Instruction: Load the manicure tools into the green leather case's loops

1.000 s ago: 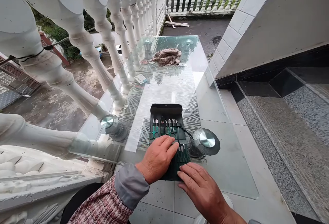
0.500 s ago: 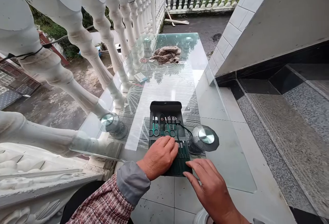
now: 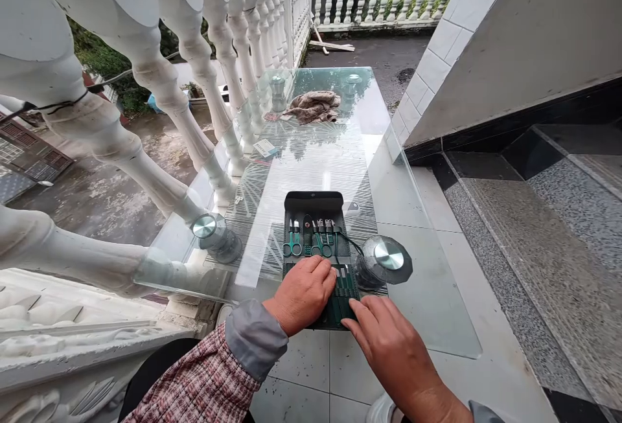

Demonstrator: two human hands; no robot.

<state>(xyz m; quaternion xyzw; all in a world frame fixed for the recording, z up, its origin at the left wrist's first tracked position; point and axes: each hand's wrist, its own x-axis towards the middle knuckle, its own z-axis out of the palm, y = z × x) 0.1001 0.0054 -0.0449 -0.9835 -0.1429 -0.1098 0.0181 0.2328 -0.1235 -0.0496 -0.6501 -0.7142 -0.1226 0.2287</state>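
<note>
A dark manicure case (image 3: pixel 313 201) lies unfolded at the near end of the glass table. In its upper part sit green-handled scissors (image 3: pixel 291 241), nail clippers (image 3: pixel 325 231) and other small tools in loops. Slim metal tools (image 3: pixel 346 278) stand in the green lower part. Across that lower part lies my left hand (image 3: pixel 304 293), its fingers together and bent down onto the case; what is under them is hidden. My right hand (image 3: pixel 389 339) has thumb and forefinger closed on the case's near right edge.
Clear faceted table legs with silver tops stand beside the case, right (image 3: pixel 389 256) and left (image 3: pixel 207 227). Farther along the glass table (image 3: pixel 427 280) lie a small box (image 3: pixel 265 148) and a crumpled cloth (image 3: pixel 313 107). A white balustrade (image 3: pixel 179 92) runs left; stone steps (image 3: pixel 529 228) rise right.
My right hand has moved slightly left and up, and its thumb and forefinger are closer on the case's edge. My left hand stays over the case.
</note>
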